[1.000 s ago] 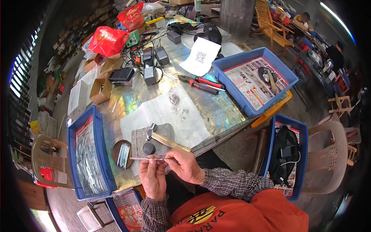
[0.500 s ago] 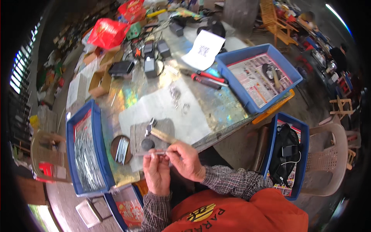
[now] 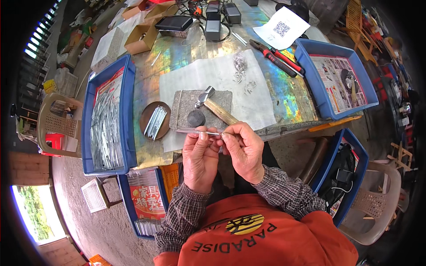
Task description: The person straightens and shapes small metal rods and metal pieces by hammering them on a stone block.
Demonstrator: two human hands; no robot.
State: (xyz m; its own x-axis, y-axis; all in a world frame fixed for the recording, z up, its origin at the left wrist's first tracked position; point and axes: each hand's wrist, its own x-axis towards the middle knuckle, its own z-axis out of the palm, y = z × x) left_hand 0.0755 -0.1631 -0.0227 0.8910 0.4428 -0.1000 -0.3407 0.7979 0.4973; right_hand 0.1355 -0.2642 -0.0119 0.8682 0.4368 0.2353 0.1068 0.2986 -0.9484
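My left hand [image 3: 201, 160] pinches a thin metal rod [image 3: 205, 132] held level before my body, fingers closed around it. At the rod's right end, my right hand [image 3: 244, 151] grips it between thumb and fingertips. Just beyond my hands is a flat grey stone block [image 3: 186, 100]. On it lie a hammer with a metal head and wooden handle [image 3: 220, 111] and a dark round lump [image 3: 196, 118]. Left of the block, a round brown dish [image 3: 147, 114] bears a small bundle of silvery rods [image 3: 157, 120].
A blue tray of many metal rods [image 3: 106, 133] stands at the left. White paper [image 3: 262, 104] under the block bears small metal bits. Red-handled pliers [image 3: 277, 60] lie near another blue tray [image 3: 377, 95] at the right. A blue bin with a black bag [image 3: 341, 188] sits lower right.
The view has tilted down and come closer, so the table and hands appear larger. Both hands keep their hold on the thin rod. The hammer and block look unmoved on the table.
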